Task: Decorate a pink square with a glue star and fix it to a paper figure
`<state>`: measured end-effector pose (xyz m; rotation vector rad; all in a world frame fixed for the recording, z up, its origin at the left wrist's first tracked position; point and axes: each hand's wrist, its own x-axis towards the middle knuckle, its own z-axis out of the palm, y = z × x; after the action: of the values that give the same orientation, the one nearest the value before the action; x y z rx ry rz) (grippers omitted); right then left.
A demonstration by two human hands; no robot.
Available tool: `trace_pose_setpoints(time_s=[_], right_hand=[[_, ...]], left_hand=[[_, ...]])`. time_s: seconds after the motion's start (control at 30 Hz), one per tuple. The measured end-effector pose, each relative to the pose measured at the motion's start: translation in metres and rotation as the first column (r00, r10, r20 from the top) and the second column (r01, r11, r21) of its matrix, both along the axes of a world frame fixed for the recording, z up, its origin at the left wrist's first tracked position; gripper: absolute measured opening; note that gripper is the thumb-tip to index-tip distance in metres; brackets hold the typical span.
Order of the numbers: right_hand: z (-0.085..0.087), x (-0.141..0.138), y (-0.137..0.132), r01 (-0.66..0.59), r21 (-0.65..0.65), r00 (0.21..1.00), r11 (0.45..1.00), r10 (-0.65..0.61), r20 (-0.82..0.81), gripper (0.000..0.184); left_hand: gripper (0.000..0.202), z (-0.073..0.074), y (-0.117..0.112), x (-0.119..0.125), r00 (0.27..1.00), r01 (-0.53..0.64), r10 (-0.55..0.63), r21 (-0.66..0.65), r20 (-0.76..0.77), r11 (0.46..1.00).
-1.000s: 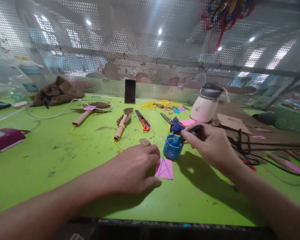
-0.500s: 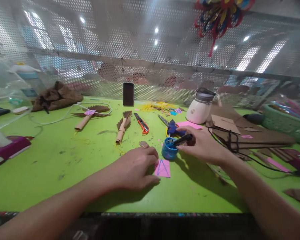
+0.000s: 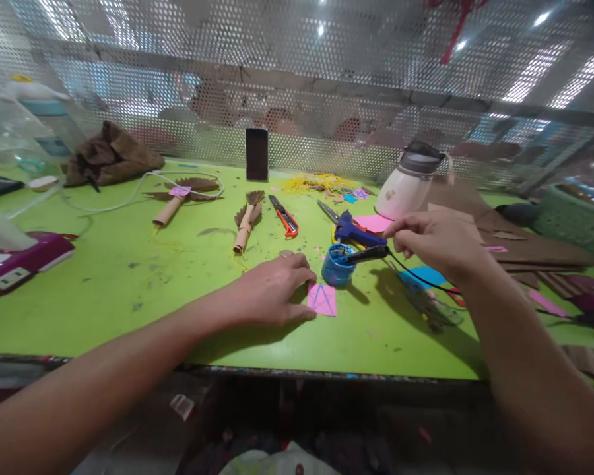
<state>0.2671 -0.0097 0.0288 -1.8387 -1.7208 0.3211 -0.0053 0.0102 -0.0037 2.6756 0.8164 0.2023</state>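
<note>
My left hand [image 3: 277, 287] rests on the table, finger and thumb holding down the left edge of a small pink paper square [image 3: 323, 300] with a star drawn in blue lines. Just behind the paper stands a blue jar [image 3: 337, 267]. A black pen-like tool [image 3: 369, 254] with a cable leans in the jar, its tip hidden inside. To the right, my right hand [image 3: 420, 241] hovers with loosely bent fingers and nothing visible in them. Its fingertips are close to the handle of a blue glue gun [image 3: 356, 231]; whether they touch it I cannot tell.
A box cutter [image 3: 283, 216] and brown leaf-and-tube crafts [image 3: 247, 221] lie farther back. A phone [image 3: 257, 155] stands upright near the mesh. A white jug [image 3: 408, 181] and brown cardboard [image 3: 534, 241] are on the right. At left are a purple power strip [image 3: 30, 260] and a white cable.
My right hand has let go of the black tool and drawn away up and right; the tool now leans in the jar. My left hand stays at the pink paper. The view has tilted down.
</note>
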Motion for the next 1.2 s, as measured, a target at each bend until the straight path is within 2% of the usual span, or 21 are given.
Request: trace_pose_setpoints(time_s=[0.27, 0.5, 0.7, 0.83, 1.0, 1.1, 1.2], right_hand=[[-0.007, -0.008, 0.004, -0.086, -0.056, 0.992, 0.995, 0.091, 0.092, 0.023], [-0.013, -0.004, 0.012, -0.143, -0.042, 0.983, 0.989, 0.147, 0.11, 0.023], [-0.018, -0.006, 0.018, -0.139, -0.101, 0.976, 0.985, 0.154, 0.154, 0.022], [-0.023, 0.002, 0.027, -0.111, -0.129, 0.985, 0.985, 0.127, 0.119, 0.021], [-0.033, 0.004, 0.035, -0.062, -0.192, 0.996, 0.979, 0.073, 0.052, 0.018], [-0.029, 0.002, 0.036, -0.02, -0.198, 0.997, 0.98, 0.033, 0.066, 0.017], [-0.018, 0.001, 0.035, 0.004, -0.206, 0.995, 0.979, 0.017, 0.101, 0.016]], left_hand=[[0.048, -0.001, 0.003, 0.004, 0.998, -0.02, 0.019, -0.018, -0.064, 1.0], [0.043, 0.007, 0.009, 0.014, 0.988, -0.046, 0.034, -0.079, -0.148, 0.996], [0.044, 0.014, 0.008, 0.021, 0.971, -0.057, 0.035, -0.083, -0.238, 0.995], [0.042, 0.014, 0.003, 0.02, 0.975, -0.059, 0.048, -0.042, -0.219, 0.997], [0.041, 0.006, -0.001, 0.015, 0.988, -0.078, 0.077, -0.003, -0.137, 0.997], [0.037, 0.002, -0.004, 0.012, 0.994, -0.06, 0.061, 0.018, -0.096, 0.998], [0.034, 0.001, -0.005, 0.01, 0.996, -0.046, 0.047, 0.013, -0.078, 0.999]])
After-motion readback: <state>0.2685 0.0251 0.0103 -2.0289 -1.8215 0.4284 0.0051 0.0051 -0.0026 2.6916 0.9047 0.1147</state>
